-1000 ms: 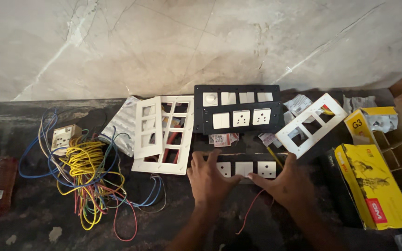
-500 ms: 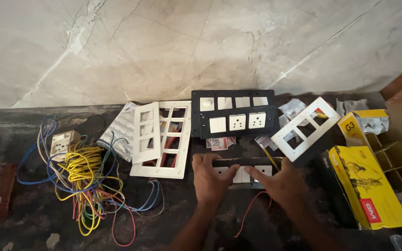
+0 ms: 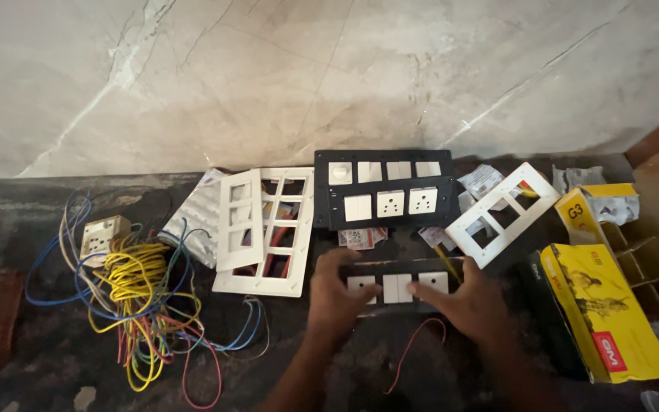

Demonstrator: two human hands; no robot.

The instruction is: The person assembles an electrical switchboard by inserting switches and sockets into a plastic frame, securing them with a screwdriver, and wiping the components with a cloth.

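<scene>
Both my hands hold a small black switch plate (image 3: pixel 398 287) with white switches, low in the middle of the dark counter. My left hand (image 3: pixel 339 299) grips its left end, the thumb lying over a white switch. My right hand (image 3: pixel 467 301) grips its right end, the index finger pointing at the middle switches. A thin red wire (image 3: pixel 413 351) trails down from under the plate. Just behind it lies a larger black switch board (image 3: pixel 384 188) with white switches and sockets.
White plastic frames (image 3: pixel 262 229) lie to the left, another white frame (image 3: pixel 502 214) to the right. A tangle of yellow, blue and red wires (image 3: pixel 143 305) with a beige socket (image 3: pixel 104 236) spreads far left. Yellow cardboard boxes (image 3: pixel 608 313) stand at the right. A marble wall (image 3: pixel 329 76) rises behind.
My hands have closed in on the small black switch plate and shifted their grip on it; my left thumb now lies over a switch. The view has tilted slightly.
</scene>
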